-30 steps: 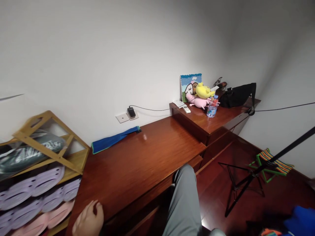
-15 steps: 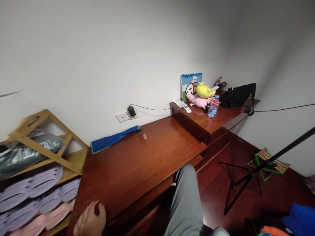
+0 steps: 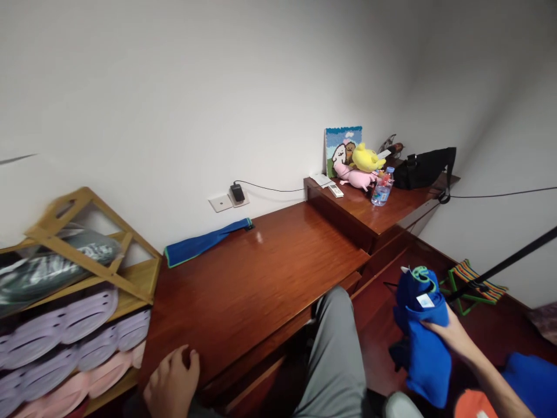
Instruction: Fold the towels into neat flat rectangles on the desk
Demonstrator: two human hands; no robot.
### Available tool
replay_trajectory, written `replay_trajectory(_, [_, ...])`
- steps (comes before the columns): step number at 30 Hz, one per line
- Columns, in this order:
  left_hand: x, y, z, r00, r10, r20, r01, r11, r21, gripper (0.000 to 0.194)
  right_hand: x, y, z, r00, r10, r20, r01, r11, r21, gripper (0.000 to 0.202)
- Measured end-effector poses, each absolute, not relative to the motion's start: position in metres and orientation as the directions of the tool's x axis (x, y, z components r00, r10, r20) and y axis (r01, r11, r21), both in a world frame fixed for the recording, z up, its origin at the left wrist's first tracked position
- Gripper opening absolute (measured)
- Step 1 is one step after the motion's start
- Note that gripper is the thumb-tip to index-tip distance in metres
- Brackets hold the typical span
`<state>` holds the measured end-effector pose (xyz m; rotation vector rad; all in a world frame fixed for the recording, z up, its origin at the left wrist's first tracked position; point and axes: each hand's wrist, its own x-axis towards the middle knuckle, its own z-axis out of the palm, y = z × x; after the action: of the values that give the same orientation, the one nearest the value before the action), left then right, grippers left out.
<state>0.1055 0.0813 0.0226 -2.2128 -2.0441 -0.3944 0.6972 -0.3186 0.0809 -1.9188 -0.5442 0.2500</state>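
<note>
A wooden shoe rack [image 3: 141, 277] holds lilac clogs [image 3: 89, 316] (a plastic-wrapped bundle [image 3: 39, 281] sits above them). The left hand [image 3: 172, 377] rests on the reddish-brown bench [image 3: 261, 278], grip loosely open; the right hand's [image 3: 446, 334] grip clasps blue cloth [image 3: 429, 360] above the floor [image 3: 372, 331].

The light was soft and modest, its source out of view. The pale wall [image 3: 183, 98] was brightest around its lower middle and dulled to grey toward the top right, where a broad shadow slanted down. The polished desk [image 3: 243, 273] threw back a small white glint near its rear edge — the floor [image 3: 374, 339] a fainter sheen — while the space beneath the desk sank nearly to black. Wide-angle stretching skewed the slippers [image 3: 89, 316] at left, softly blurred; the blue cloth [image 3: 429, 360] showed strong colour but few crisp folds
</note>
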Motion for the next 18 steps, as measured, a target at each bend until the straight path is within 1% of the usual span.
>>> replay_trajectory(3, [0.099, 0.098, 0.029, 0.109, 0.964, 0.243, 0.991, -0.123, 0.044, 0.054, 0.689, -0.249, 0.107, 0.803, 0.589, 0.091, 0.262, -0.21, -0.942, 0.07])
replay_trajectory(5, [0.096, 0.116, 0.031, 0.154, 0.949, 0.274, 0.981, -0.18, 0.074, 0.051, 0.677, -0.198, 0.121, 0.736, 0.666, 0.119, 0.279, -0.139, -0.95, 0.071])
replay_trajectory(8, [0.091, 0.145, 0.029, 0.208, 0.917, 0.34, 0.957, -0.263, 0.123, 0.044, 0.654, -0.116, 0.143, 0.583, 0.787, 0.203, 0.387, -0.049, -0.921, 0.079])
replay_trajectory(10, [0.089, 0.158, 0.023, 0.219, 0.901, 0.375, 0.945, -0.292, 0.15, 0.04, 0.635, -0.058, 0.165, 0.445, 0.854, 0.268, 0.499, 0.012, -0.866, 0.082])
replay_trajectory(12, [0.087, 0.164, 0.014, 0.208, 0.89, 0.406, 0.94, -0.297, 0.169, 0.039, 0.61, 0.007, 0.19, 0.289, 0.898, 0.332, 0.632, 0.081, -0.771, 0.082])
replay_trajectory(15, [0.084, 0.164, 0.002, 0.193, 0.885, 0.423, 0.941, -0.289, 0.176, 0.039, 0.557, 0.116, 0.224, 0.022, 0.918, 0.397, 0.813, 0.215, -0.541, 0.082])
replay_trajectory(16, [0.083, 0.163, -0.002, 0.19, 0.887, 0.422, 0.942, -0.285, 0.176, 0.038, 0.534, 0.156, 0.23, -0.063, 0.915, 0.398, 0.854, 0.256, -0.453, 0.083])
replay_trajectory(18, [0.08, 0.162, -0.009, 0.181, 0.889, 0.422, 0.945, -0.276, 0.176, 0.038, 0.482, 0.232, 0.229, -0.164, 0.918, 0.361, 0.914, 0.279, -0.294, 0.084])
